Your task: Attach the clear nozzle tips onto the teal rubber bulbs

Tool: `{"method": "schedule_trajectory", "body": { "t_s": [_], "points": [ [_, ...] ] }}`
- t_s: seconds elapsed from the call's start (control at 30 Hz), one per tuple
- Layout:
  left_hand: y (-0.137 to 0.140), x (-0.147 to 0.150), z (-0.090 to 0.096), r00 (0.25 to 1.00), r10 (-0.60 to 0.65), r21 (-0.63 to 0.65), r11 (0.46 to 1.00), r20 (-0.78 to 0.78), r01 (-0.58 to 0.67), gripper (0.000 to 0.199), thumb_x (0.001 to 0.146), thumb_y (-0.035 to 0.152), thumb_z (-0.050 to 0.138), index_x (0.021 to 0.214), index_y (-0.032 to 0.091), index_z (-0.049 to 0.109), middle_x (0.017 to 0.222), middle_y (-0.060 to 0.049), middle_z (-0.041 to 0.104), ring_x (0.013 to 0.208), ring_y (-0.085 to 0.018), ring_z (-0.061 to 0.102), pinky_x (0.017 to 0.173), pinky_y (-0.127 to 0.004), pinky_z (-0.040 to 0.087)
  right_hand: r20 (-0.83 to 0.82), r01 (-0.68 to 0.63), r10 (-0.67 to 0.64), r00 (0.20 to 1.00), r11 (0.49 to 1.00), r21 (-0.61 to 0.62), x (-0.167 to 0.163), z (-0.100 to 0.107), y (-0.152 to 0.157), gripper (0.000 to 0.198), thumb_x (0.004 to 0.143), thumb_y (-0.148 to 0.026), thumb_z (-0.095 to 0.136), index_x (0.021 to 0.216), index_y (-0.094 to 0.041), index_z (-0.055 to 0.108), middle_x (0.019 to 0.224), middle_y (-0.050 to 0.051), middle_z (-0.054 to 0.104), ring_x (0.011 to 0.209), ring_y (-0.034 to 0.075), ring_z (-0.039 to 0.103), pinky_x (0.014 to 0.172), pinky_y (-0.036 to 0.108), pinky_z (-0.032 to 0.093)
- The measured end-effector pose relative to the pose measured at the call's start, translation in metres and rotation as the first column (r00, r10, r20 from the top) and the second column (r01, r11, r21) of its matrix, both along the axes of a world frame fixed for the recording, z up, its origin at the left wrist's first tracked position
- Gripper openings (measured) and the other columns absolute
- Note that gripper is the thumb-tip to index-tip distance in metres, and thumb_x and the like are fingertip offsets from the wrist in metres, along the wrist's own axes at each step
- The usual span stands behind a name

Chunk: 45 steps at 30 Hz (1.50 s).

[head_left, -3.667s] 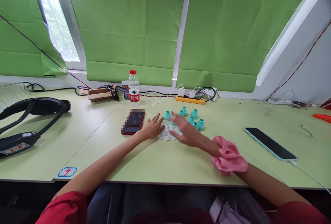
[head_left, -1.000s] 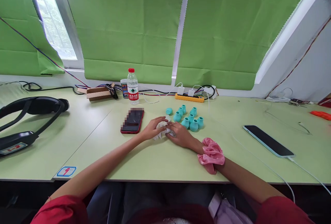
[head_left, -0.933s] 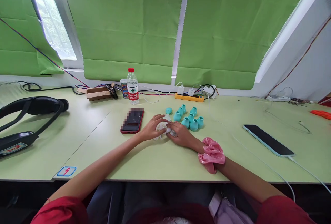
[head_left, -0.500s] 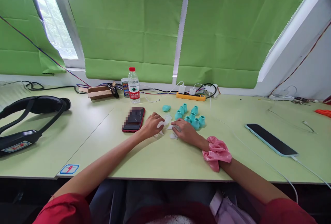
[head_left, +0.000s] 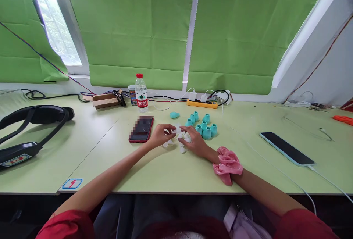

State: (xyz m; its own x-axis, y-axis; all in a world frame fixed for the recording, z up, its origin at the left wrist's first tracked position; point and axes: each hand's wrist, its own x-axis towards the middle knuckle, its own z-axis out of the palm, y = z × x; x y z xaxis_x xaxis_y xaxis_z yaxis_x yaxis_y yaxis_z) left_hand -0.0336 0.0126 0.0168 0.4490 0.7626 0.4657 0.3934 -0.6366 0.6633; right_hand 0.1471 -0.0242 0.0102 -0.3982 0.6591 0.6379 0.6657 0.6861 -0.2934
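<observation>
Several small translucent white pieces (head_left: 183, 147), thin and irregular in shape, lie bunched on the table between my hands. My left hand (head_left: 162, 135) is at their left side with thumb and forefinger pinched together; whatever may be between those fingertips is too small to tell. On the other side, my right hand (head_left: 194, 141), with a pink scrunchie (head_left: 227, 163) on the wrist, curves over the pieces, its thumb and forefinger apart. Behind the right hand stands a group of small turquoise vase-shaped pots (head_left: 207, 132). A rounded turquoise piece (head_left: 174, 115) lies farther back on its own.
A red-edged phone (head_left: 141, 129) lies left of my left hand. Behind it stand a water bottle (head_left: 141, 93) and a can (head_left: 132, 95). An orange power strip (head_left: 202, 103) sits at the back. A charging phone (head_left: 286, 149) is at right, a black headset (head_left: 35, 116) at left.
My left thumb and forefinger have come together in a pinch. My right hand's thumb and forefinger have spread apart, uncovering more of the white pieces. The view has shifted slightly.
</observation>
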Motion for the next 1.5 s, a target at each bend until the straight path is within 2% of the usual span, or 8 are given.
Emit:
{"method": "schedule_trajectory", "body": {
  "t_s": [0.2, 0.5, 0.73, 0.93, 1.13, 1.23, 1.4, 1.5],
  "points": [
    [-0.002, 0.002, -0.002, 0.995, -0.100, -0.073, 0.992, 0.006, 0.101, 0.024, 0.070, 0.028, 0.053, 0.086, 0.012, 0.061, 0.079, -0.005, 0.063, 0.067, -0.012, 0.056, 0.063, -0.024, 0.048, -0.002, -0.064, 0.064, 0.998, 0.998, 0.006, 0.003, -0.005, 0.006, 0.025, 0.079, -0.033, 0.045, 0.097, -0.018, 0.053, 0.082, 0.005, 0.059, 0.081, 0.018, 0.052, 0.074, 0.033, 0.043],
    [-0.001, -0.008, 0.002, 0.873, 0.209, 0.348, 0.936, -0.442, -0.048, 0.020, 0.076, 0.024, 0.045, 0.083, 0.023, 0.064, 0.100, -0.007, 0.052, 0.098, -0.025, 0.037, 0.077, -0.042, 0.035, -0.067, 0.048, -0.044, 0.997, 0.997, 0.062, 0.005, -0.005, 0.007, 0.016, 0.070, -0.029, 0.051, 0.079, -0.016, 0.053, 0.066, 0.002, 0.054, 0.060, 0.012, 0.050, 0.057, 0.025, 0.042],
    [-0.003, -0.003, -0.003, 0.801, 0.226, 0.251, 0.963, -0.554, -0.099, 0.025, 0.081, 0.034, 0.038, 0.090, 0.027, 0.061, 0.105, -0.006, 0.046, 0.098, -0.025, 0.032, 0.073, -0.041, 0.031, -0.179, -0.079, 0.071, 0.981, 0.996, -0.040, 0.001, -0.002, 0.000, 0.013, 0.065, -0.027, 0.056, 0.070, -0.015, 0.052, 0.056, -0.001, 0.052, 0.047, 0.008, 0.045, 0.047, 0.020, 0.039],
    [-0.004, 0.004, 0.002, 0.774, 0.227, 0.143, 0.974, -0.591, -0.177, 0.022, 0.079, 0.035, 0.042, 0.088, 0.031, 0.062, 0.110, -0.003, 0.042, 0.101, -0.027, 0.030, 0.075, -0.041, 0.028, -0.200, -0.280, 0.234, 0.951, 0.928, -0.246, -0.002, -0.001, -0.009, 0.011, 0.063, -0.024, 0.058, 0.067, -0.016, 0.053, 0.052, -0.003, 0.048, 0.046, 0.006, 0.043, 0.044, 0.018, 0.037],
    [0.001, 0.008, 0.007, 0.775, 0.193, 0.083, 0.980, -0.602, -0.179, 0.016, 0.075, 0.031, 0.049, 0.083, 0.033, 0.063, 0.110, -0.003, 0.042, 0.099, -0.027, 0.031, 0.074, -0.042, 0.028, -0.258, -0.299, 0.221, 0.941, 0.898, -0.323, -0.001, 0.001, -0.007, 0.011, 0.061, -0.024, 0.059, 0.064, -0.015, 0.054, 0.050, -0.003, 0.048, 0.045, 0.006, 0.042, 0.044, 0.018, 0.037],
    [0.004, 0.008, 0.006, 0.788, 0.171, 0.072, 0.984, -0.591, -0.160, 0.016, 0.074, 0.032, 0.050, 0.082, 0.033, 0.063, 0.108, -0.003, 0.043, 0.098, -0.028, 0.032, 0.074, -0.042, 0.028, -0.284, -0.393, 0.285, 0.916, 0.783, -0.482, 0.000, 0.006, -0.008, 0.016, 0.061, -0.028, 0.060, 0.065, -0.014, 0.055, 0.050, -0.003, 0.049, 0.045, 0.006, 0.044, 0.043, 0.017, 0.037],
    [0.007, 0.010, 0.002, 0.790, 0.189, 0.114, 0.982, -0.583, -0.151, 0.014, 0.072, 0.028, 0.052, 0.079, 0.031, 0.064, 0.107, -0.004, 0.044, 0.097, -0.028, 0.032, 0.074, -0.045, 0.028, -0.300, -0.475, 0.444, 0.844, 0.361, -0.803, 0.003, 0.010, -0.010, 0.028, 0.061, -0.035, 0.062, 0.076, -0.012, 0.055, 0.051, -0.002, 0.055, 0.042, 0.008, 0.052, 0.042, 0.018, 0.041],
    [0.006, 0.012, -0.002, 0.792, 0.229, 0.173, 0.972, -0.566, -0.158, 0.012, 0.072, 0.026, 0.052, 0.074, 0.027, 0.063, 0.104, -0.003, 0.046, 0.096, -0.026, 0.034, 0.074, -0.045, 0.028, -0.273, -0.449, 0.474, 0.837, 0.309, -0.838, 0.003, 0.008, -0.009, 0.028, 0.061, -0.034, 0.063, 0.078, -0.012, 0.056, 0.054, -0.001, 0.056, 0.045, 0.009, 0.054, 0.045, 0.019, 0.043]
  ]
}}
